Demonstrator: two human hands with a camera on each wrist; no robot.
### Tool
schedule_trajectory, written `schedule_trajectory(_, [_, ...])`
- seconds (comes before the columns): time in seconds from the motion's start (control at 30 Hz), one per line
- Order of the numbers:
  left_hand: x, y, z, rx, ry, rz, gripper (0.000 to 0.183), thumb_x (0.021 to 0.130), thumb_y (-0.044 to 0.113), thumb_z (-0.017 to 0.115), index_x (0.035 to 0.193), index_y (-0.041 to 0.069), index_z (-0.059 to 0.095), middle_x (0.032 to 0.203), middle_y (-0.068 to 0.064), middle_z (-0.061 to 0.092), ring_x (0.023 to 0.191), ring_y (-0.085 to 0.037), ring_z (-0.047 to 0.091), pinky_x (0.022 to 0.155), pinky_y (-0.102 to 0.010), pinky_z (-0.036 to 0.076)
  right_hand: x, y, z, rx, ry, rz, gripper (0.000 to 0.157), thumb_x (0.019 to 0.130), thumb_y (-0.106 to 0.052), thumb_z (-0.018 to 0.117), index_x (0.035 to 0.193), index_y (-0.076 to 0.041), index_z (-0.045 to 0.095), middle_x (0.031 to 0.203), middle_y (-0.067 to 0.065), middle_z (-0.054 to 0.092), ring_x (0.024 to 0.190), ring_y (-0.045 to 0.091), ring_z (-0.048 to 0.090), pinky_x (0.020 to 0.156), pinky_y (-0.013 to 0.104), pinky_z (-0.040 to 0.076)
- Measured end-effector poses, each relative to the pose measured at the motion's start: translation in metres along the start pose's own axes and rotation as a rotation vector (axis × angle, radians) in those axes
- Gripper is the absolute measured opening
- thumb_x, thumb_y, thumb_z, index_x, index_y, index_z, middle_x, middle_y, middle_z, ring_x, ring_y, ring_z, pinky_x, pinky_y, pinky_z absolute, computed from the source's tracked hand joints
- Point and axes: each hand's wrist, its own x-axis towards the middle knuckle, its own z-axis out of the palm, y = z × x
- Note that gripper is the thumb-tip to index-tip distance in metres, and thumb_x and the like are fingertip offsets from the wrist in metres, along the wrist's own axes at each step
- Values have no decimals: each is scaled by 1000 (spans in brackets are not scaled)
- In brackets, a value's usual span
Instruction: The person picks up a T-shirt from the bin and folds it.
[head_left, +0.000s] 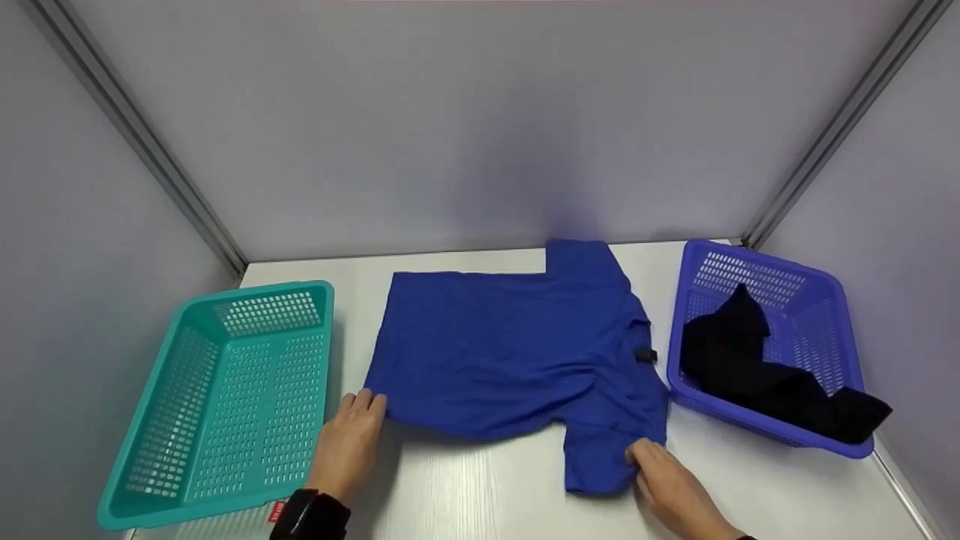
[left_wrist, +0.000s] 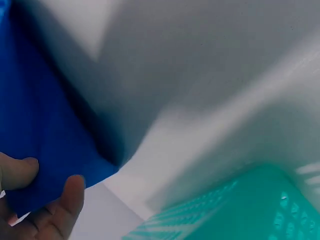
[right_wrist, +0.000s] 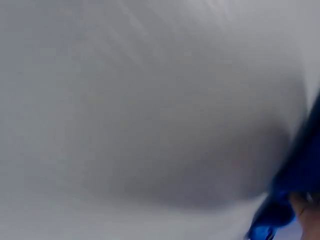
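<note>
A blue short-sleeved shirt [head_left: 495,345] lies spread sideways on the white table, its hem toward the left and its collar end, with a small black tag [head_left: 646,355], toward the right. My left hand [head_left: 351,442] pinches the near corner of the hem between thumb and fingers; the left wrist view shows the cloth [left_wrist: 60,165] raised there, with shadow under it. My right hand [head_left: 671,480] grips the near sleeve [head_left: 598,459] by its right edge. Soft folds run across the near half of the shirt. The right wrist view is blurred, with blue cloth [right_wrist: 302,165] at its edge.
On the left stands a teal basket [head_left: 328,360] with nothing in it. A purple basket [head_left: 840,300] on the right holds a black cloth [head_left: 739,360] that hangs over its near rim. Grey panels [head_left: 480,135] enclose the table [head_left: 450,487] at the back and sides.
</note>
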Motion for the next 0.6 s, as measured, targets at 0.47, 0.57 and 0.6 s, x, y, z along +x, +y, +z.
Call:
schedule_trajectory(0.47, [-6,-5,-36,-63,-38,-55,34,72,-23,69,93,2,60,91,-11,58,83,-28,59,61,-42,54,18,17,-54,76,283,-208,25,81,6,71,101,-8,69,95,-3,65,83,11,66,76,16,50])
schedule_trajectory(0.57, [-8,-8,-44,-79,-70,-60,32,72,-22,70,89,3,59,88,-8,57,79,-26,59,61,-42,53,27,19,-73,170,276,-260,20,86,1,71,105,-5,74,93,2,71,81,11,68,75,14,50])
schedule_trajectory(0.6, [-9,-9,-46,-84,-85,-61,32,72,-22,70,87,4,58,86,-7,56,78,-26,59,61,-42,53,31,18,-81,205,256,-250,23,85,4,72,107,-5,75,94,3,73,80,9,67,73,14,49])
